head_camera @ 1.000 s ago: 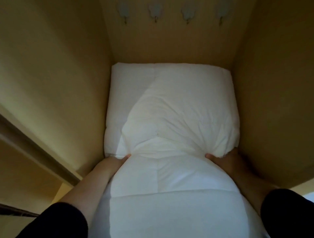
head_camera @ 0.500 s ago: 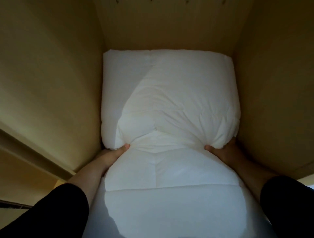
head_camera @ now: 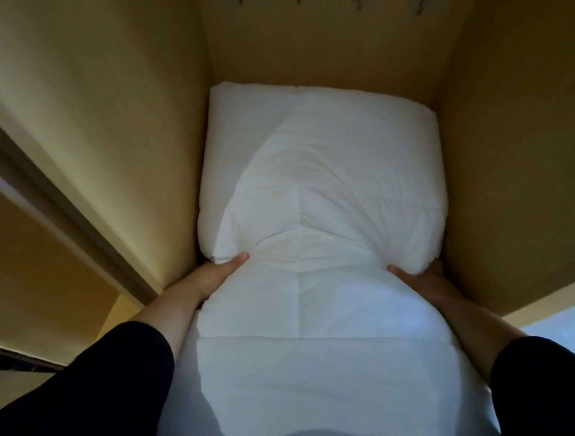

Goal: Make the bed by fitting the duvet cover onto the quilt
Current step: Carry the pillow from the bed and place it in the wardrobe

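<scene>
A thick white quilt [head_camera: 323, 174] with stitched squares fills a tall wooden compartment and bulges out toward me. My left hand [head_camera: 222, 272] grips its left side where the quilt is pinched in, with the thumb on top. My right hand [head_camera: 417, 278] grips the right side at the same height, its fingers mostly hidden under the bulge. Both forearms are bare below black sleeves. No separate duvet cover can be told apart in this view.
Wooden side walls [head_camera: 109, 140] stand tight against the quilt on the left, right and back. Several hooks [head_camera: 361, 3] show at the top edge of the back panel. A wooden frame edge [head_camera: 77, 224] runs diagonally at the left.
The view has shifted slightly, so the quilt sits a little to the right in frame. Both hands keep their grip at the pinched waist of the quilt.
</scene>
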The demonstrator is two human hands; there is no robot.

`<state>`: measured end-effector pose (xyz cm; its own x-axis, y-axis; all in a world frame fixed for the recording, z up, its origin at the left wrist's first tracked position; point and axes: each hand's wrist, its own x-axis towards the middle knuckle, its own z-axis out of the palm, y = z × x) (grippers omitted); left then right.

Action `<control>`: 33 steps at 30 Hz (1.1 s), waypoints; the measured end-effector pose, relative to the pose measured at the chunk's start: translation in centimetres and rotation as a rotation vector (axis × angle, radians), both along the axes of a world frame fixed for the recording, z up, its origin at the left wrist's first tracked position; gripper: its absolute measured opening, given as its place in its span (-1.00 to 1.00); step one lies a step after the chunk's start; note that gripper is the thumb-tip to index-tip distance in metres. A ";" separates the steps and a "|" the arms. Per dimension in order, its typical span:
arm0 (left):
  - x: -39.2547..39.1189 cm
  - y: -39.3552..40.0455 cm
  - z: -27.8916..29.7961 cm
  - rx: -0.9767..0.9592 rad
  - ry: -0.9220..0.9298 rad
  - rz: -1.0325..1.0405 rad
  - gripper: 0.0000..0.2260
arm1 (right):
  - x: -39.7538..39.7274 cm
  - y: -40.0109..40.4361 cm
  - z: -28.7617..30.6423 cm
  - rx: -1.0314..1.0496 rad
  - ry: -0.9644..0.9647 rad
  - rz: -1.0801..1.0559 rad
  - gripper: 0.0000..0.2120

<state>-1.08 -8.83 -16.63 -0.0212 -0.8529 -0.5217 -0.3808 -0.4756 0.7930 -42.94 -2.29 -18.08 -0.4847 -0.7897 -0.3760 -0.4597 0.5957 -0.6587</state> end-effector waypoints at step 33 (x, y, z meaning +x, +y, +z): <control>-1.0 11.5 4.3 -0.068 0.254 0.168 -0.45 | -0.9 5.9 2.8 -0.058 -0.331 0.115 -0.07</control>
<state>-2.08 2.66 -12.30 0.0007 -0.8882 -0.4595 -0.0874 -0.4578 0.8848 -43.89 3.61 -15.31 -0.2505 -0.8566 -0.4511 -0.2775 0.5099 -0.8142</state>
